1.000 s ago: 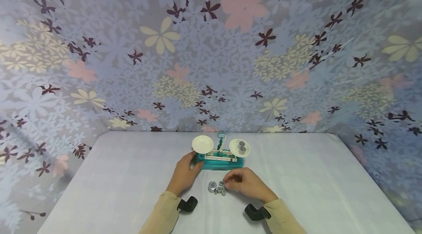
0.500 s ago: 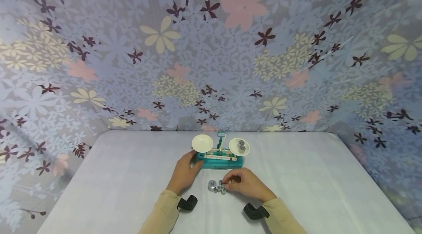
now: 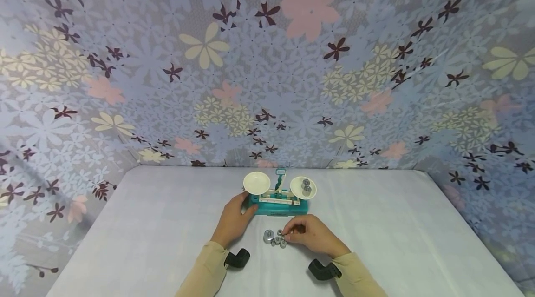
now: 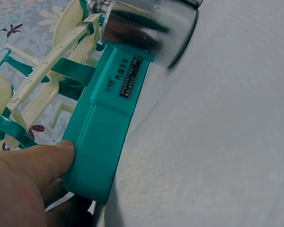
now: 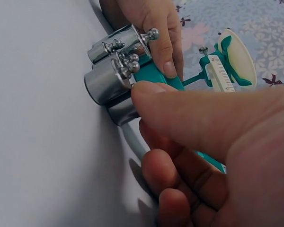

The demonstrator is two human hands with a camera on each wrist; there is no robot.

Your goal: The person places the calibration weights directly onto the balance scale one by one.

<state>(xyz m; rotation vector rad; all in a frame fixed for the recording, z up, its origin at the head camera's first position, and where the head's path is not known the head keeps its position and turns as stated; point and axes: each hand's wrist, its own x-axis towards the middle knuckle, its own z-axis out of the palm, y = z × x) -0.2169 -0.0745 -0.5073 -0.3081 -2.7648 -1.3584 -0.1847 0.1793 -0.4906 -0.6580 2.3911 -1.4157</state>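
Note:
A teal tray balance [image 3: 273,209] with two white pans stands on the table. My left hand [image 3: 231,220] grips the left end of its base, thumb on the near side in the left wrist view. In front of it, several silver knobbed weights [image 3: 277,240] stand close together beside one larger weight [image 3: 269,236]. My right hand [image 3: 312,233] reaches into this group from the right and pinches a small weight [image 5: 122,111] at its top; the thumb hides the knob. Two weights [image 3: 307,185] lie in the right pan [image 3: 296,191]. The left pan [image 3: 257,182] holds nothing.
The table [image 3: 409,222] has a pale cloth and meets a flower-patterned backdrop [image 3: 267,78] just behind the balance. A ruled white beam [image 4: 47,64] runs along the balance's front. Black camera mounts [image 3: 238,259] sit on both wrists.

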